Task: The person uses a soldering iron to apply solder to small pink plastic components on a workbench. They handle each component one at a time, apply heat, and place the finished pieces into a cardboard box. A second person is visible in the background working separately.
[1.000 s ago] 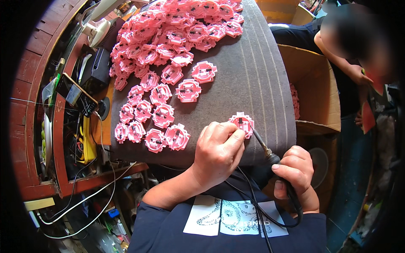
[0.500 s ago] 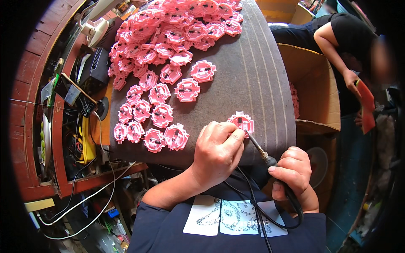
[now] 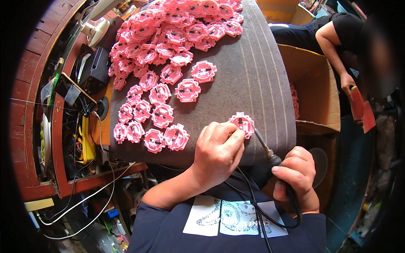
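A round pink plastic housing [image 3: 241,123] with small black and pale parts inside lies near the front edge of the dark grey tabletop. My left hand [image 3: 218,147] is closed in a pinch at its lower left edge; what the fingertips hold is hidden. In my right hand [image 3: 296,175] is a soldering iron [image 3: 272,158], gripped by its black handle. Its metal tip points up and left, just off the housing's right side. A black cord runs from the handle down across my shirt. To the left stand several similar pink housings [image 3: 176,137] in loose rows.
A large heap of pink housings [image 3: 168,31] covers the far left of the table [image 3: 236,80]. An open cardboard box [image 3: 314,92] with pink pieces stands at the right. Beyond it, another person's hand [image 3: 347,81] holds flat red pieces. A phone [image 3: 76,95] and cables are at left.
The iron's tip has drawn away from inside the housing to its right, and my right hand has shifted slightly right. My left hand stays put. The other person's hand and red pieces have moved.
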